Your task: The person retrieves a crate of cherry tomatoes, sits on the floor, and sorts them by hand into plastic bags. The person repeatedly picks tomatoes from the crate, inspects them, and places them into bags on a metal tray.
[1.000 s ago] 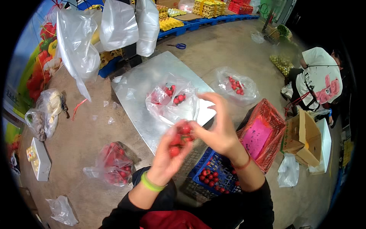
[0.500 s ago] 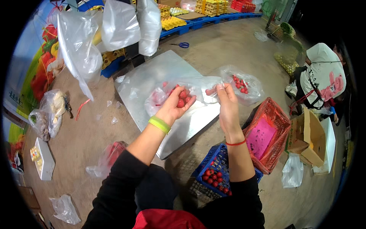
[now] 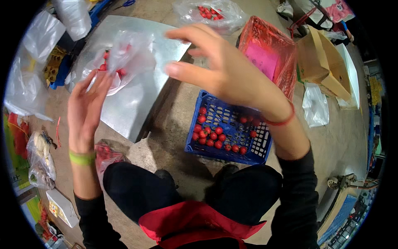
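A clear plastic bag (image 3: pixel 134 62) with red cherry tomatoes (image 3: pixel 103 66) inside rests on the shiny metal plate (image 3: pixel 128 110). My left hand (image 3: pixel 88 108), with a yellow-green wristband, is at the bag's near left side, its fingers stretched out; whether they touch the plastic I cannot tell. Over the plate's right edge hangs my right hand (image 3: pixel 224 70), thumb and fingers apart, holding nothing. Below its wrist, a blue plastic crate (image 3: pixel 195 137) stands on the floor with several loose cherry tomatoes (image 3: pixel 211 137) on its bottom.
A second clear bag (image 3: pixel 230 23) of tomatoes lies beyond my right hand. A red crate (image 3: pixel 286 62) with a pink sheet and a cardboard box (image 3: pixel 321 68) stand at the right. Plastic bags (image 3: pixel 41 35) hang at the left; a red-filled bag (image 3: pixel 108 157) sits by my left knee.
My view has tilted down and shifted right. My right hand has let go of the bag's edge and lifted away. My left hand has come off the tomatoes to the bag's near side.
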Demonstrator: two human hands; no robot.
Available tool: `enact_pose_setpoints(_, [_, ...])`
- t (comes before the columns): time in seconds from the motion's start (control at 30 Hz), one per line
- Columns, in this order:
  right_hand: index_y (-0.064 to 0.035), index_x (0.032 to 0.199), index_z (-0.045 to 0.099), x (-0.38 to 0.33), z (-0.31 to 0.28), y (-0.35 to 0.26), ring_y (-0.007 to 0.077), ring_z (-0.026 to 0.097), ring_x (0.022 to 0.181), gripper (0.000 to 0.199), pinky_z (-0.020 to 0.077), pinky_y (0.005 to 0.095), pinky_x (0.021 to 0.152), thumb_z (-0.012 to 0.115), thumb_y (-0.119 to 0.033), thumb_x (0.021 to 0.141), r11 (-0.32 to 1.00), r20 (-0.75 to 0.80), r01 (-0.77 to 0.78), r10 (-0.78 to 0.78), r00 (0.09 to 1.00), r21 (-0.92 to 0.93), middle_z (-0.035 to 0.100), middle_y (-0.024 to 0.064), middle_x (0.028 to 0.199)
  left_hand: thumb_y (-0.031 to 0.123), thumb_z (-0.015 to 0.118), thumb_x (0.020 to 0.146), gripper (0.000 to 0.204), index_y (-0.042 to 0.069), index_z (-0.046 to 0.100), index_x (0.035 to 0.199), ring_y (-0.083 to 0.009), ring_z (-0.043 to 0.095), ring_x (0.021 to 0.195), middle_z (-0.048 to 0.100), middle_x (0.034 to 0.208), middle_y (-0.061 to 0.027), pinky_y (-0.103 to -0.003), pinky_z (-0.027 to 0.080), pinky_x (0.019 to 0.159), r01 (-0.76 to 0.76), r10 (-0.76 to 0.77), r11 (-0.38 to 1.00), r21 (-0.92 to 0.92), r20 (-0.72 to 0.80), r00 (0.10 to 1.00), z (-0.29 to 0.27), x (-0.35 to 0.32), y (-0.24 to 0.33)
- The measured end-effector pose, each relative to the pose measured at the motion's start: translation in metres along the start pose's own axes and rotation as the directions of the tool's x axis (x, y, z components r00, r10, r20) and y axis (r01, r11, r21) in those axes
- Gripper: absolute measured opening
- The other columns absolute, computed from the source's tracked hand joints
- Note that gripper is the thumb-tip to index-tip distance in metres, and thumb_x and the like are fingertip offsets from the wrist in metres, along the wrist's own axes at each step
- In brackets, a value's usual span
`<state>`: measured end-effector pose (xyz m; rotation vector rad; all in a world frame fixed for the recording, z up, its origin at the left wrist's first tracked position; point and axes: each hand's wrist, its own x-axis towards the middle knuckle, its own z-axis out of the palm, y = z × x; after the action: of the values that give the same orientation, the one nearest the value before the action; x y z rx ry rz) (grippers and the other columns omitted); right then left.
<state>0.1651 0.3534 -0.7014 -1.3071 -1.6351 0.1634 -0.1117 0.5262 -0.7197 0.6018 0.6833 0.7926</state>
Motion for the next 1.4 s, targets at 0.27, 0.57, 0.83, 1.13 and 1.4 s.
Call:
enact_pose_setpoints(0.27, [0.0017,0.109,0.059,-0.309,-0.035,0.107,0.0397,0.065,0.095,0.025,0.0531,0.048,0.085,0.061,-0.006,0.085,0.684,0.285,-0.521,0.706,0.649,-0.51,0.064,0.0202,0.101,0.017,0.054,0.098,0.045,0.002,0.046,0.14,-0.0169,0.052,0.122,0.049,0.139,-0.0114,-0.027,0.044,0.099,-0.293,0.286,0.78,0.553,0.101,0.953,0.045,-0.099,-0.082])
enact_pose_setpoints(0.57, [-0.004,0.135,0.047,-0.366,-0.022,0.095,0.0446,0.054,0.11,0.059,0.05,0.0502,0.091,0.067,-0.008,0.079,0.37,0.008,-0.521,0.821,0.571,-0.769,0.05,0.0246,0.127,0.008,0.052,0.097,0.022,0.005,0.055,0.118,-0.0125,0.056,0.098,0.056,0.11,-0.0052,-0.025,0.046,0.084,-0.171,0.111,0.827,0.535,0.143,0.983,0.055,-0.078,-0.131])
enact_pose_setpoints(0.83, [-0.0198,0.13,0.058,-0.373,0.003,0.161,0.0348,0.054,0.111,0.039,0.0424,0.0588,0.092,0.055,-0.02,0.091,0.208,0.079,-0.166,0.819,0.569,-0.964,0.055,0.0105,0.126,0.003,0.052,0.097,0.017,0.003,0.056,0.113,-0.0129,0.061,0.092,0.06,0.107,-0.0074,-0.026,0.049,0.082,-0.069,-0.034,0.842,0.535,0.18,0.983,0.071,-0.077,-0.14])
enact_pose_setpoints(1.13, [-0.0244,0.141,0.045,-0.376,-0.007,0.141,0.0408,0.049,0.123,0.053,0.0461,0.0517,0.091,0.059,-0.026,0.09,0.301,0.348,0.177,0.848,0.399,-0.937,0.054,0.0137,0.131,0.0,0.054,0.095,0.019,0.001,0.057,0.114,-0.0156,0.064,0.092,0.065,0.105,-0.0092,-0.028,0.051,0.081,-0.065,-0.07,0.872,0.486,0.254,0.965,0.061,-0.076,-0.126])
enact_pose_setpoints(1.4, [-0.0418,0.14,0.039,-0.381,-0.032,0.139,0.0386,0.053,0.115,0.052,0.0517,0.0455,0.078,0.058,-0.028,0.094,0.474,0.574,0.326,0.712,0.406,-0.818,0.051,0.0095,0.131,0.006,0.056,0.097,0.014,0.004,0.056,0.111,-0.0146,0.062,0.092,0.062,0.104,-0.0074,-0.027,0.05,0.08,-0.042,-0.119,0.868,0.495,0.29,0.95,0.074,-0.081,-0.116])
